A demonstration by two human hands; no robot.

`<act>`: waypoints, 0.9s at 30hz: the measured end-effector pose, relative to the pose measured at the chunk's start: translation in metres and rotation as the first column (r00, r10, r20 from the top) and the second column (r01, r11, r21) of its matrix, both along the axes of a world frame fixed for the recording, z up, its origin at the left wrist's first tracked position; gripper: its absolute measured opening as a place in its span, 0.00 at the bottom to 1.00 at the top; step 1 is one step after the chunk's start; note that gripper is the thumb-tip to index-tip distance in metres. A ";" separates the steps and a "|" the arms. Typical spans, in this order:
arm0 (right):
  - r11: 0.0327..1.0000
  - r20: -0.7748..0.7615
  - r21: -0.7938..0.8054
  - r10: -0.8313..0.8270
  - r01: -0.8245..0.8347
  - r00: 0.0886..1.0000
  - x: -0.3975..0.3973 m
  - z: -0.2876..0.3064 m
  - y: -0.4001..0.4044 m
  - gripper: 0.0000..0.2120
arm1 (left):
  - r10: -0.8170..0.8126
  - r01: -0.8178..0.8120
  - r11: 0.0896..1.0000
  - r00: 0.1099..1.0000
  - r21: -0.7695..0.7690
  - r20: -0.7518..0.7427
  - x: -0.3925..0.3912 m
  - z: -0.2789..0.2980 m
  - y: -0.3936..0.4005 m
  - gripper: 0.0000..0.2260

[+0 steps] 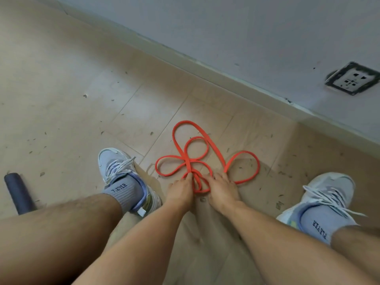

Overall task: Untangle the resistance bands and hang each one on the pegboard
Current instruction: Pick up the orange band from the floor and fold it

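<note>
A beige tiled floor [61, 99], littered with small dark flecks, fills most of the view and meets a pale grey wall [246, 27] along a skirting that runs diagonally from upper left to lower right. A socket [352, 78] sits low on the wall at the right. The person crouches with bare legs apart, a light shoe [119, 167] on the left and another shoe [329, 190] on the right, both with grey socks lettered "PLAYER". A dark roller [18, 193] lies on the floor at the far left, partly hidden by the left leg. Between the feet, on the floor, lies the orange band [186, 159], twisted into several loops that cross at a knot near the hands. The left hand [181, 189] has its fingertips closed in a pinch on strands at the knot. The right hand [222, 189] rests just beside it with fingers bent down onto the band's near loops; whether it grips a strand cannot be told.
</note>
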State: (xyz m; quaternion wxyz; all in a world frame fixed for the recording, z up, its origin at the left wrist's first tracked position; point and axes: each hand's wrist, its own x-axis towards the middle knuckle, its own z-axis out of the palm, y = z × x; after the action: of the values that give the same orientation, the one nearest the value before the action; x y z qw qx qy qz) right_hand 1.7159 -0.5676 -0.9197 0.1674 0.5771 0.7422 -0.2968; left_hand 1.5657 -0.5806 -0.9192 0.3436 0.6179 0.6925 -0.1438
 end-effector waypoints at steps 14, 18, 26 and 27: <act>0.957 -0.224 0.057 -0.265 0.284 0.938 0.034 0.079 0.044 0.33 | -0.042 -0.065 0.935 0.956 0.350 0.290 0.010 0.085 0.062 0.10; 0.935 -0.389 0.139 -0.251 0.326 0.886 0.039 0.123 0.058 0.29 | -0.123 -0.083 0.887 0.907 0.455 0.404 0.015 0.159 0.096 0.03; 0.904 -0.711 0.130 -0.201 0.407 0.674 0.053 0.271 0.108 0.10 | -0.401 -0.074 0.758 0.731 0.648 0.552 0.038 0.323 0.130 0.06; 0.909 -0.697 0.143 -0.189 0.392 0.692 0.058 0.290 0.112 0.07 | -0.429 -0.080 0.737 0.712 0.671 0.556 0.037 0.340 0.131 0.06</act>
State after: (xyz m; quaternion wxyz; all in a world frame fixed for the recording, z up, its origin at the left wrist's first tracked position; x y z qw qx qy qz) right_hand 1.7742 -0.4551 -0.6297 -0.2434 0.5605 0.6843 -0.3979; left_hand 1.6026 -0.4494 -0.5792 0.3179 0.7722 0.4555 0.3085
